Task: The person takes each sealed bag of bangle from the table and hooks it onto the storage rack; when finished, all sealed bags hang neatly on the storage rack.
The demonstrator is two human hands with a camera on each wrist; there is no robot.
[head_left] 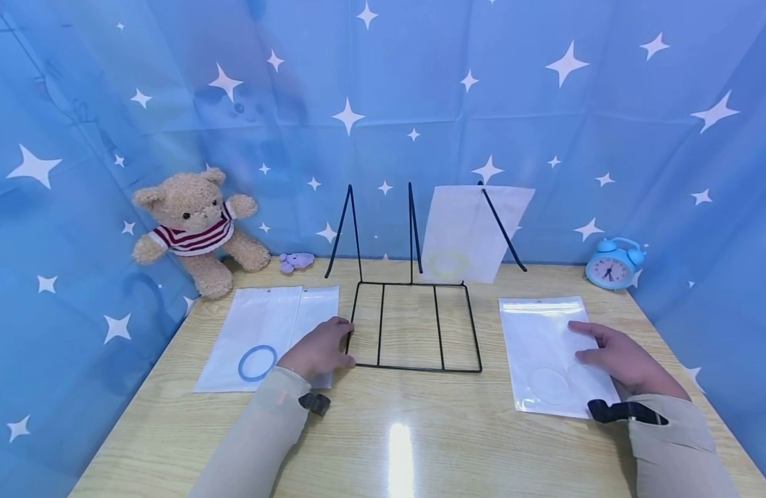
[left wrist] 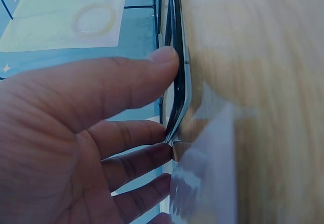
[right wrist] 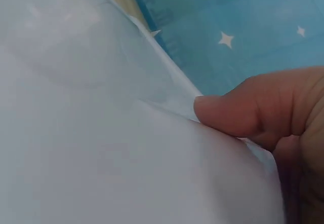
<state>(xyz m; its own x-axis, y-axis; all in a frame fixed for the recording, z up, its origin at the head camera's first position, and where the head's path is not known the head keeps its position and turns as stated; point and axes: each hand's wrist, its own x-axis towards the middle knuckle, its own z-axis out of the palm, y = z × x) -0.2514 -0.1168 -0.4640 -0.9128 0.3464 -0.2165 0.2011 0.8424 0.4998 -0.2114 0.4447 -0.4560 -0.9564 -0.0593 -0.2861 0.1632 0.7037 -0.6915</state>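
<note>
My left hand (head_left: 321, 348) touches the left side of a black wire display rack (head_left: 410, 369) with its fingertips and thumb, fingers fairly straight. In the left wrist view, the thumb tip lies against the dark wire (left wrist: 178, 82). My right hand (head_left: 632, 363) pinches the right edge of a white zip bag (head_left: 532, 339), thumb on top. A pale ring (head_left: 549, 386) shows in that bag. Another white bag (head_left: 466, 228) with a yellow ring (head_left: 448, 263) hangs on the rack's right prong.
Two overlapping white bags, the nearer-left bag (head_left: 234, 332) with a blue ring (head_left: 257, 363), lie left of the rack. Behind them are a teddy bear (head_left: 193, 228) and a small purple toy (head_left: 296, 261). A blue alarm clock (head_left: 612, 266) stands at the back right, before a starry curtain (head_left: 414, 83).
</note>
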